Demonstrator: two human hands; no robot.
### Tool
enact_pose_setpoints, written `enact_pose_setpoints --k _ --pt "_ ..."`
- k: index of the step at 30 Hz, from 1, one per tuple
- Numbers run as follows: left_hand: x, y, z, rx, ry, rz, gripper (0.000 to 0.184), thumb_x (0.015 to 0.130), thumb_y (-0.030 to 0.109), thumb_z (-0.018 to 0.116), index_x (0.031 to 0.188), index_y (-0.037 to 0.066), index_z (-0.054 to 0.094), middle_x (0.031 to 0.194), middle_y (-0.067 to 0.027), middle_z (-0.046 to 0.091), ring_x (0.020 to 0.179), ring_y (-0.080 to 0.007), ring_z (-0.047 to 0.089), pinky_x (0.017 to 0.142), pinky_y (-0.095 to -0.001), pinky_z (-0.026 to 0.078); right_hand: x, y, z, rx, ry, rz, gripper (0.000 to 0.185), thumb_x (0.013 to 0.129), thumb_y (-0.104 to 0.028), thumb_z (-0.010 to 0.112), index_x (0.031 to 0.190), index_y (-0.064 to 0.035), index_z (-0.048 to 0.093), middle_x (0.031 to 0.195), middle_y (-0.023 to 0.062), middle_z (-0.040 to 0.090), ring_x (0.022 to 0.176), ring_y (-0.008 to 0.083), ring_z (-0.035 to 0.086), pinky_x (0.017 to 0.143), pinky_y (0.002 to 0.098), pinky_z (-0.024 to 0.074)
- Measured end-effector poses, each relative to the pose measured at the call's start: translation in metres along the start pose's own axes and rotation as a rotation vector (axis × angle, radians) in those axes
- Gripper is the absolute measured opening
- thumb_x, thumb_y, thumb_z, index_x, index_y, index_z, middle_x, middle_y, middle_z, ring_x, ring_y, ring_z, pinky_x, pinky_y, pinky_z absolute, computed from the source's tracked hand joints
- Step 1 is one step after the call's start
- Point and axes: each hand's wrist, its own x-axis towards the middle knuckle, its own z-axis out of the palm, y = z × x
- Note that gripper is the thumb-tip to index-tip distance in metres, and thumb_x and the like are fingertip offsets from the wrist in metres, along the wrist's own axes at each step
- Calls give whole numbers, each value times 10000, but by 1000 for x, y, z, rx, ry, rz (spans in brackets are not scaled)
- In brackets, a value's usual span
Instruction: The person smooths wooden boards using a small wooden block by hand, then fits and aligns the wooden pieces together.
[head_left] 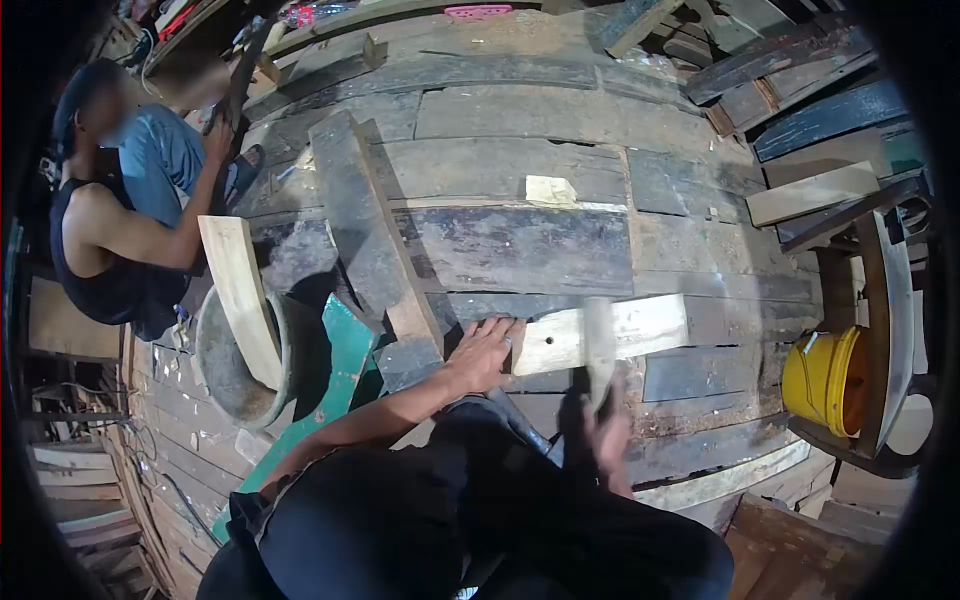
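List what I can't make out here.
All in the head view:
- Right hand and its tool: blurred, so details are lost.
- Pale board, middle part: covered by the tool.
- Yellow bucket, contents: turned away, shadowed.
- Co-worker's hand, what it holds: too small, dim.

Plain, near-black clothing (350,520) with soft folds covers the person's lap and legs. The left forearm (385,405) is bare, and a small pale ring (507,341) circles a finger of the left hand (485,352).
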Motion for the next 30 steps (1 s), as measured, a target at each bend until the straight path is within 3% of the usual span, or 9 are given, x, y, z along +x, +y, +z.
enact_pose_setpoints --k 1,3,7,10,12,13,15,23,30 --pt "-1 -1 0 9 -31 -21 1079 804 331 890 1653 21 302 1594 -218 424 1528 -392 359 1242 -569 311 -13 -4 9 -144 -214 210 834 968 -395 706 1684 -168 343 1157 319 710 916 550 698 810 590 578" --pt "-2 -3 4 18 -2 -5 1070 805 322 890 1650 24 306 1605 -222 420 1532 -395 360 1241 -569 310 -16 -4 8 -226 -343 176 835 969 -426 690 1686 -184 336 1115 298 714 897 536 703 790 595 580" --pt "-3 -2 2 7 -13 -10 1059 806 317 889 1644 24 313 1614 -230 410 1536 -400 356 1238 -570 311 7 30 -13 -245 -71 95 845 1002 -317 672 1712 -148 245 1065 340 738 875 533 719 722 563 573" --pt "-2 -2 -1 -2 -5 -6 1061 806 310 889 1646 22 310 1615 -233 409 1532 -403 359 1232 -571 315 31 22 -41 -164 -7 325 795 1024 -302 657 1707 -162 275 1240 374 688 956 546 722 794 545 589" --pt "-2 -1 1 -4 -7 -4 1064 803 305 890 1647 20 307 1616 -235 407 1530 -405 361 1228 -572 317 39 7 -52 -42 3 508 793 1033 -314 669 1695 -103 289 1415 387 598 1177 530 685 972 518 564" --pt "-2 -1 1 -12 -4 -3 1070 798 300 892 1648 20 305 1614 -234 409 1529 -405 362 1224 -574 318 35 19 -41 -42 3 507 793 1033 -314 669 1695 -103 289 1415 387 598 1177 530 685 972 518 564" --pt "-2 -3 1 -20 -3 -10 1075 794 295 894 1649 20 303 1612 -233 411 1528 -404 363 1220 -576 320 29 35 -16 -94 294 119 788 1024 -342 680 1663 -34 336 1319 395 649 1197 508 686 985 522 540" --pt "-2 -2 1 -31 -25 -26 1078 793 293 892 1656 36 299 1618 -203 394 1536 -385 356 1241 -588 317 16 24 -18 -6 131 373 789 1015 -287 701 1662 -26 332 1313 379 661 1233 517 661 1019 527 524" --pt "-1 -4 4 -11 -8 -8 1093 793 317 899 1658 35 293 1597 -214 406 1522 -395 365 1237 -572 315 15 39 -12 -18 159 286 791 1020 -300 696 1670 -52 321 1405 372 613 1296 512 623 1066 523 505"
